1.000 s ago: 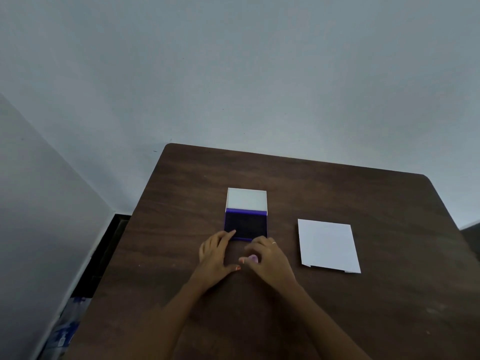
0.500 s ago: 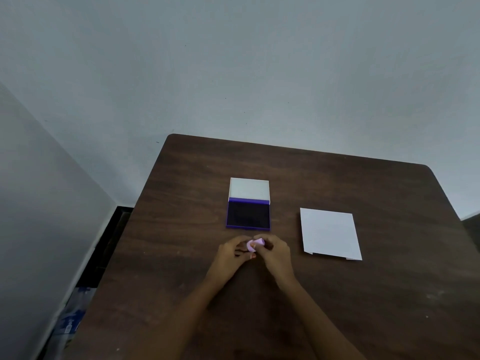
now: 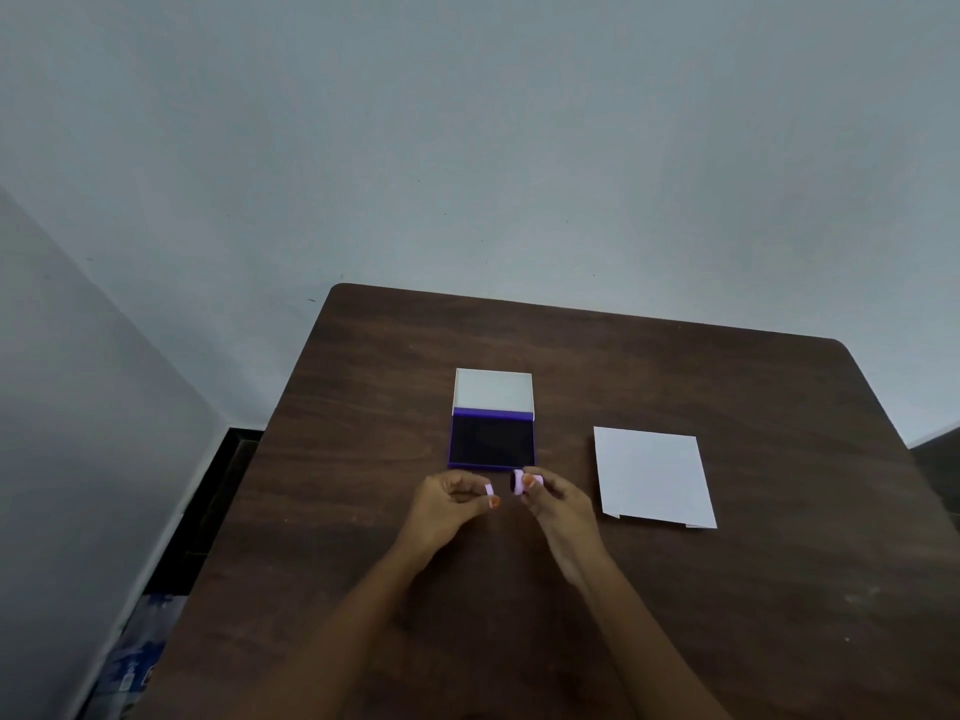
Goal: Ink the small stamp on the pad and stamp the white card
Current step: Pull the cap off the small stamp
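Head view, the only one supplied. A dark wooden table (image 3: pixel 727 589) carries an open ink pad (image 3: pixel 492 441), lid folded back on its far side, and a white card (image 3: pixel 652 475) lying flat to the right of it, well apart.

Right hand (image 3: pixel 558 504) pinches the small stamp (image 3: pixel 521 481) between thumb and fingertips, just near of the pad's near edge at its right corner. The stamp's axis lies roughly level, its dark face turned left toward the other hand, not down.

Left hand (image 3: pixel 449 504) pinches a small pale cap (image 3: pixel 489 489) at its fingertips, close to the stamp but apart from it. Judged: the cap is off and inking not yet done.

The governing relation: the pad surface lies just far of the stamp and lower. The right hand is the nearer and is the one holding it. The face would need tipping down before it meets the ink
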{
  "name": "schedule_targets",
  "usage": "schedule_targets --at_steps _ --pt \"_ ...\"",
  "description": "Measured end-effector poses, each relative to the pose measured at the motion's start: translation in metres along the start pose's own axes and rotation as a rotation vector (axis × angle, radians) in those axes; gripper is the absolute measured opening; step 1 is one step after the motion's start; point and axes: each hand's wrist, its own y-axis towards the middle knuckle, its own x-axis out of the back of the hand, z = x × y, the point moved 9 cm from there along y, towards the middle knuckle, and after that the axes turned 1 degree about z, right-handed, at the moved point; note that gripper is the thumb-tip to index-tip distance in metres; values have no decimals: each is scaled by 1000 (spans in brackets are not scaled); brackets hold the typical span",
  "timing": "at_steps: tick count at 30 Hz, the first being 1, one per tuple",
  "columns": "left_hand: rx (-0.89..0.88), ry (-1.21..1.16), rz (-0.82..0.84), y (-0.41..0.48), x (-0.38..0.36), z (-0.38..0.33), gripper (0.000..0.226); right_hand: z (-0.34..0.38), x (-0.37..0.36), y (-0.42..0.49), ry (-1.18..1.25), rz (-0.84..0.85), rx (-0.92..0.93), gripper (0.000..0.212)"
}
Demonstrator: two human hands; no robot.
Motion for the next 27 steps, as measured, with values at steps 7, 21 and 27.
schedule_targets --at_steps 7,21,27 --pt "-226 616 110 3 -36 -5 25 -5 -4 5 808 50 -263 10" --pt "-317 674 -6 8 -33 -9 33 9 -19 8 915 134 -272 16" --pt "-344 569 -193 14 13 -24 24 7 -23 19 827 100 -277 10"
